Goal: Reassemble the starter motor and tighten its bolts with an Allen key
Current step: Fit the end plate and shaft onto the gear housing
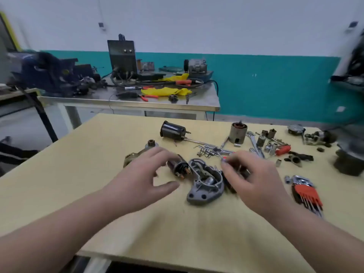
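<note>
Our left hand (144,174) hangs over the worktop (98,154) with fingers spread and loosely bent, gripping nothing; the solenoid (179,168), dark with copper terminals, lies just past its fingertips, right beside them. Our right hand (254,180) has its fingers curled in, pinching something small with a bit of red at the tips, but it's too blurry for us to say what.

Between our two hands sits the grey cast end housing (204,184), open side up, touching or nearly touching the solenoid on its left. Behind the left hand is a tan gear housing (137,154) with a small pinion on top.

Further back, the black motor body (173,131) lies on its side with long bolts sticking out, and the grey field casing (238,133) stands upright, well apart from it. Springs and loose sockets are scattered between those. Off to the right of our right hand lies the Allen key set (306,192) in its red holder, untouched.
</note>
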Demonstrator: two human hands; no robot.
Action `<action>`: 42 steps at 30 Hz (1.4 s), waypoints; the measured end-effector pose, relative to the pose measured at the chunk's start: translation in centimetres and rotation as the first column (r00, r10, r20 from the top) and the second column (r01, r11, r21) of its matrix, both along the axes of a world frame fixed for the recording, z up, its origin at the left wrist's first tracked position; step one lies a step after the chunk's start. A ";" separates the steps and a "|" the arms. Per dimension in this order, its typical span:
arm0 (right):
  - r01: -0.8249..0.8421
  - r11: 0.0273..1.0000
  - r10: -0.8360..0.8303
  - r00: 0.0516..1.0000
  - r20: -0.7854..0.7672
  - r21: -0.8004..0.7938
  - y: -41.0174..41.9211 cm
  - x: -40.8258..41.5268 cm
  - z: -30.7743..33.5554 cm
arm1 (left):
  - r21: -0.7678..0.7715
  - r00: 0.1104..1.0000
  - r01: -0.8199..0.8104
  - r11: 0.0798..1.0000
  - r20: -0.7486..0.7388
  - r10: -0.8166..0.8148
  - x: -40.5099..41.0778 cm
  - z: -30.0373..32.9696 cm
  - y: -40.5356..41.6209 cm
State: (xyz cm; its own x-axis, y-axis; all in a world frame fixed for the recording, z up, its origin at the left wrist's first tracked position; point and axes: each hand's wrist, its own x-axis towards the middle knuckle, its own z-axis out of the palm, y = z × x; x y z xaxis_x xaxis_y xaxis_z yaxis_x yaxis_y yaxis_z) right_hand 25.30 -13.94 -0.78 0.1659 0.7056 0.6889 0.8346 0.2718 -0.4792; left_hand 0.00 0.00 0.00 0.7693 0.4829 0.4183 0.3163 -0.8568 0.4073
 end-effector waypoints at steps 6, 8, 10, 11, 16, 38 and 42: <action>0.322 0.809 -0.178 0.932 0.316 -0.492 9.4 1.4 -0.7 | -0.050 0.975 -0.165 0.985 -0.157 0.155 8.9 -2.6 4.7; 0.363 0.766 -0.151 0.904 0.400 -0.531 10.3 1.8 -2.0 | -0.122 0.980 -0.154 0.980 -0.148 0.135 9.8 -3.7 6.1; 0.382 0.759 -0.126 0.881 0.457 -0.527 10.8 1.8 -3.0 | -0.155 0.974 -0.165 0.974 -0.180 0.137 10.3 -3.9 6.8; 0.381 0.767 -0.118 0.874 0.471 -0.516 10.9 1.8 -3.3 | -0.167 0.971 -0.169 0.971 -0.198 0.135 10.4 -4.0 7.0; 0.246 0.878 -0.178 0.964 0.195 -0.411 10.2 1.9 -4.0 | -0.203 0.979 -0.175 0.963 -0.140 0.148 9.7 -4.7 6.7; 0.066 0.998 -0.037 0.774 -0.632 0.023 8.2 2.4 -3.0 | -0.434 0.945 0.108 0.895 0.323 0.043 12.2 -4.4 4.2; -0.003 0.999 0.030 0.568 -0.822 0.034 8.6 2.4 -2.7 | -0.430 0.938 0.112 0.896 0.344 0.048 12.2 -5.2 5.4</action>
State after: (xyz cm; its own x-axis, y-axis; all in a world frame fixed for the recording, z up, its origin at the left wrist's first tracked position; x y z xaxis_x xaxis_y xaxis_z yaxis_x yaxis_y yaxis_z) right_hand 27.65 -5.33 -3.46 0.6588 0.6988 0.2787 0.0789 0.3041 -0.9494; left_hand 12.20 5.38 -5.16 0.6378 0.6544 0.4061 0.0670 -0.5724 0.8172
